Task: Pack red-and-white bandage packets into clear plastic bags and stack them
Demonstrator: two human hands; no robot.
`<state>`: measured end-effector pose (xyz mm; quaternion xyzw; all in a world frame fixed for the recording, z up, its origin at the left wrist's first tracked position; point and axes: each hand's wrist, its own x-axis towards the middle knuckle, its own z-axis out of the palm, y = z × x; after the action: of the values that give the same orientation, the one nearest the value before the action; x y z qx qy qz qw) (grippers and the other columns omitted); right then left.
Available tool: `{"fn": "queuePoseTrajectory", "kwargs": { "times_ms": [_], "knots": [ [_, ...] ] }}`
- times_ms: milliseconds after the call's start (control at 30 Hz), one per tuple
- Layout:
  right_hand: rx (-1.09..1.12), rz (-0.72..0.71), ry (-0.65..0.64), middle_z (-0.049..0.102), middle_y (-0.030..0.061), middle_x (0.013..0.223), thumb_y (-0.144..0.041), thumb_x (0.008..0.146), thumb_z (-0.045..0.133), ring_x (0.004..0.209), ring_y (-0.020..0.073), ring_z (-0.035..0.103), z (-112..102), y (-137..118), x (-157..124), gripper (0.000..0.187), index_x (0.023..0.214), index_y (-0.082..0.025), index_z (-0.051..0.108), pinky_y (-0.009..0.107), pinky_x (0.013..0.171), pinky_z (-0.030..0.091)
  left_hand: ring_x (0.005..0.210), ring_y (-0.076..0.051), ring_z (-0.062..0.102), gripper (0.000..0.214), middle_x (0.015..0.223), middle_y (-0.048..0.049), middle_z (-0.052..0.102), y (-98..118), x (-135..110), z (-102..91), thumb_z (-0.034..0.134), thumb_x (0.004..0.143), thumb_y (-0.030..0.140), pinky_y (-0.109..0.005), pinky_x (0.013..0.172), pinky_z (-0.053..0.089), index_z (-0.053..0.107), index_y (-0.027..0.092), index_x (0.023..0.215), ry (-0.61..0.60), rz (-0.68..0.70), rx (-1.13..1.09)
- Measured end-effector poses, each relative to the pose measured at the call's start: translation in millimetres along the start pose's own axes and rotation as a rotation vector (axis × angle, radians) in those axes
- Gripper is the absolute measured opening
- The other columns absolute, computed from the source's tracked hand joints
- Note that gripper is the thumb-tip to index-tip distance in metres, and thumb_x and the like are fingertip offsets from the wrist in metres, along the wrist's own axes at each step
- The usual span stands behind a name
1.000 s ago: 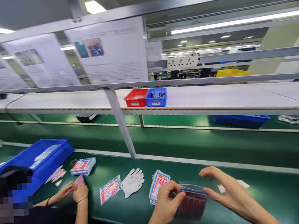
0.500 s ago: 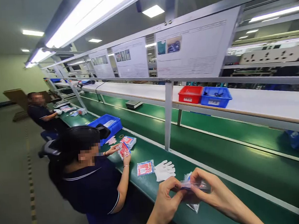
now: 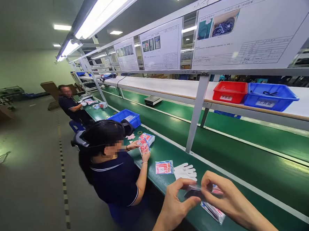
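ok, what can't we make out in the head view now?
All in the head view:
Held plastic packet: faces unreadable; nearly edge-on, blurred, partly behind the left hand and right hand.
Printed packet stack: upper part, behind the right hand.
White glove: lower edge, behind the left hand.
Rightmost paper sheet: top cut off by the picture edge; fine print too small.

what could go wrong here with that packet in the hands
The thin packet, pinched by the left hand and right hand, might slip or crease. Dropped, it could land on the packet stack and disturb it. Bare fingertips may also smudge its plastic.
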<state>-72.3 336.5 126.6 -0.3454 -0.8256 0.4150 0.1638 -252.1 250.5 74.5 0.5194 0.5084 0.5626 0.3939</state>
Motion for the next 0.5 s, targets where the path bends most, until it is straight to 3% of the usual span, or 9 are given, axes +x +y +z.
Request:
{"fn": "queuePoseTrajectory", "kwargs": {
  "times_ms": [100,300,500],
  "knots": [
    [-0.008,-0.008,-0.02,0.062,-0.003,0.084,-0.028,0.096,0.049,0.078,0.0143,0.057,4,-2,5,0.015,0.082,-0.025,0.055,0.026,0.072,0.047,0.086,-0.02,0.068,0.007,0.09,-0.0047,0.077,3,3,-2.9,0.073,0.087,0.024,-0.029,0.082,0.051,0.078,0.019,0.091,0.04,0.006,0.034],
    [-0.058,-0.015,-0.035,0.065,-0.0021,0.08,-0.026,0.092,0.05,0.074,0.0151,0.059,14,-9,17,0.013,0.08,-0.025,0.054,0.026,0.067,0.046,0.075,-0.017,0.065,0.007,0.079,-0.0033,0.074,-2,2,-4.9,0.072,0.086,0.019,-0.026,0.073,0.049,0.078,0.018,0.083,0.089,0.012,0.064],
    [-0.056,-0.061,-0.023,0.063,-0.0011,0.073,-0.033,0.092,0.051,0.066,0.0159,0.058,25,-2,32,0.018,0.076,-0.025,0.055,0.025,0.06,0.046,0.07,-0.017,0.064,0.012,0.076,-0.0051,0.075,-10,4,-9.2,0.073,0.085,0.027,-0.027,0.069,0.049,0.08,0.018,0.082,0.157,-0.022,-0.017]
  ]
}}
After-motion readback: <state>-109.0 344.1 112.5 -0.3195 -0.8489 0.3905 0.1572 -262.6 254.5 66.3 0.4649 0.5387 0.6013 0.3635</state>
